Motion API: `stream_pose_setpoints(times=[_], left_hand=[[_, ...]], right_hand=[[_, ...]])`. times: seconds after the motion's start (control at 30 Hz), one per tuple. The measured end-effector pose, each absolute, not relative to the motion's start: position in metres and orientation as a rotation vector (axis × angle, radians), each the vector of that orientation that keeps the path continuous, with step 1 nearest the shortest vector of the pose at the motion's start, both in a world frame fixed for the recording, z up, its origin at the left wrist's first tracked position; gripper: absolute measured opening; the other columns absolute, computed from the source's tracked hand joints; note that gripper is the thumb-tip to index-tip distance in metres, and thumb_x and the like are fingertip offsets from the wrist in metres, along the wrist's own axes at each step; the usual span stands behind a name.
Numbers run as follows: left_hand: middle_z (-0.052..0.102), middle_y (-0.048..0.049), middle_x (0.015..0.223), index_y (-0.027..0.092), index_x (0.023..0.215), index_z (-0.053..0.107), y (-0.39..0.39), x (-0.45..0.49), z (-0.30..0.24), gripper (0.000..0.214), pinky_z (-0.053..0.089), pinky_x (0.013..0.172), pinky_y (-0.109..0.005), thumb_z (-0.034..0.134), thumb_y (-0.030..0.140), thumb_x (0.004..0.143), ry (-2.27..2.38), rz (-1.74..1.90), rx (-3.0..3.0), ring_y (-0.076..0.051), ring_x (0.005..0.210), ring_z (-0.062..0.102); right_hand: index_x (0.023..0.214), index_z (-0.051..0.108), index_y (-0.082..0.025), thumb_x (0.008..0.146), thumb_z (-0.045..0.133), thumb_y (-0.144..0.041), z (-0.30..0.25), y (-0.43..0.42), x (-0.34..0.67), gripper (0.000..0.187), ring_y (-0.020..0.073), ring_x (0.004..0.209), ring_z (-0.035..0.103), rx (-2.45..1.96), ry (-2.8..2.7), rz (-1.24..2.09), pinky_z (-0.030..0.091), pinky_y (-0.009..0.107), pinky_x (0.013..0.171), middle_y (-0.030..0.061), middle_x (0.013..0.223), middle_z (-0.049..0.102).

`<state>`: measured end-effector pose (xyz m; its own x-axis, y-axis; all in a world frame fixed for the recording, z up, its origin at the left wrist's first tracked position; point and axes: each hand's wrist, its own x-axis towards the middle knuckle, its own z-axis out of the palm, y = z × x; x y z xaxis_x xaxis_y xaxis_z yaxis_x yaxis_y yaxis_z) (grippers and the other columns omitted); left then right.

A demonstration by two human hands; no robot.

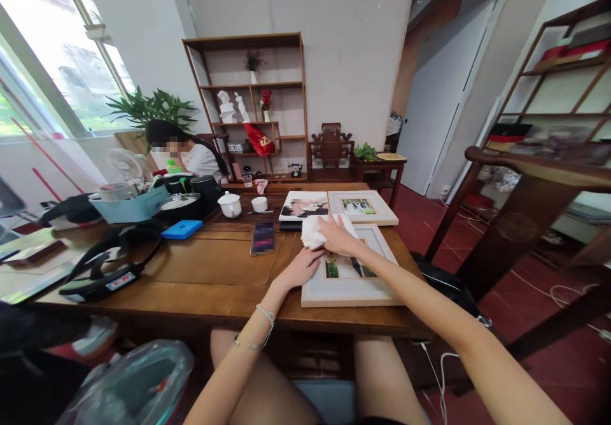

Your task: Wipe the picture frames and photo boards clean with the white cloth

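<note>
A picture frame [351, 292] with a pale border and light wood edge lies flat on the table in front of me, photos showing in its middle. My right hand [338, 235] presses a crumpled white cloth [312, 231] onto the frame's upper left part. The cloth could also be thick tissue. Just below it, my left hand [303, 267] rests flat at the frame's left edge, fingers stretched out. My right forearm hides part of the photos. Behind lie a second picture frame [386, 214] and a white-covered photo album or print [305, 199].
On the wooden table [219, 272] are a phone [263, 238], a white teapot [230, 205], a white cup [259, 205], a blue box [182, 229] and a black headset strap [112, 278]. A person [200, 158] sits at the far left. A lined bin [143, 374] stands below left.
</note>
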<state>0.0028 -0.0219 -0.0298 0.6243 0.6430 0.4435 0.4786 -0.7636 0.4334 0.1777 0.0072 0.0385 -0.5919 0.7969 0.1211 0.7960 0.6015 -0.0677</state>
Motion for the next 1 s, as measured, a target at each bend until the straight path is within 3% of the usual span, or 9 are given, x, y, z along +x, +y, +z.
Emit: stream_pose_setpoints(times=[0.27, 0.37, 0.53, 0.6, 0.73, 0.8, 1.0], left_hand=[[0.055, -0.0132, 0.136, 0.018, 0.129, 0.059, -0.017, 0.002, -0.038, 0.039, 0.035, 0.113, -0.050, 0.041, 0.020, 0.094, 0.903, 0.882, 2.568, -0.026, 0.128, 0.048], [0.055, -0.0137, 0.137, 0.017, 0.130, 0.059, -0.016, 0.002, -0.040, 0.040, 0.034, 0.113, -0.050, 0.040, 0.021, 0.095, 0.912, 0.886, 2.565, -0.025, 0.129, 0.047], [0.056, -0.0121, 0.136, 0.019, 0.129, 0.059, -0.017, 0.001, -0.037, 0.039, 0.035, 0.113, -0.048, 0.040, 0.019, 0.095, 0.904, 0.880, 2.574, -0.024, 0.129, 0.047], [0.056, -0.0120, 0.136, 0.019, 0.129, 0.059, -0.017, 0.000, -0.036, 0.039, 0.037, 0.113, -0.047, 0.040, 0.019, 0.095, 0.906, 0.877, 2.577, -0.024, 0.128, 0.048], [0.055, -0.0129, 0.137, 0.018, 0.130, 0.058, -0.017, 0.001, -0.038, 0.040, 0.036, 0.114, -0.048, 0.040, 0.018, 0.095, 0.914, 0.874, 2.566, -0.024, 0.129, 0.047], [0.055, -0.0129, 0.138, 0.018, 0.131, 0.057, -0.016, 0.001, -0.039, 0.041, 0.035, 0.114, -0.049, 0.039, 0.018, 0.095, 0.922, 0.869, 2.558, -0.024, 0.130, 0.046], [0.041, -0.0123, 0.150, 0.018, 0.141, 0.046, -0.018, 0.000, -0.040, 0.046, 0.030, 0.117, -0.048, 0.039, 0.020, 0.095, 0.950, 0.863, 2.550, -0.024, 0.138, 0.039]], right_hand=[[0.118, 0.065, -0.008, 0.070, 0.051, -0.005, 0.047, -0.004, 0.249, 0.050, 0.0375, 0.146, -0.003, -1.570, -2.664, -0.105, 0.000, 0.056, 0.116, 0.0163, 0.159, 0.021], [0.112, 0.068, -0.006, 0.069, 0.050, -0.003, 0.052, -0.010, 0.279, 0.047, 0.0396, 0.145, -0.001, -1.698, -2.605, -0.156, 0.002, 0.057, 0.116, 0.0176, 0.157, 0.024], [0.120, 0.063, -0.001, 0.069, 0.050, -0.004, 0.051, -0.032, 0.287, 0.052, 0.0404, 0.145, 0.004, -1.707, -2.623, -0.186, 0.008, 0.055, 0.117, 0.0226, 0.155, 0.025], [0.123, 0.060, 0.003, 0.070, 0.053, -0.007, 0.049, -0.052, 0.277, 0.055, 0.0400, 0.145, 0.012, -1.648, -2.687, -0.154, 0.015, 0.050, 0.117, 0.0257, 0.152, 0.030], [0.132, 0.054, 0.000, 0.071, 0.052, -0.013, 0.049, -0.105, 0.258, 0.061, 0.0349, 0.131, 0.045, -1.537, -2.799, -0.014, 0.038, 0.043, 0.107, 0.0243, 0.141, 0.048], [0.132, 0.054, -0.003, 0.072, 0.049, -0.014, 0.050, -0.127, 0.253, 0.062, 0.0328, 0.126, 0.051, -1.490, -2.797, 0.088, 0.041, 0.042, 0.104, 0.0228, 0.140, 0.050], [0.136, 0.051, -0.010, 0.065, 0.051, -0.014, 0.035, -0.120, 0.267, 0.071, 0.0293, 0.142, 0.028, -1.478, -2.713, 0.102, 0.019, 0.052, 0.116, 0.0163, 0.151, 0.037]])
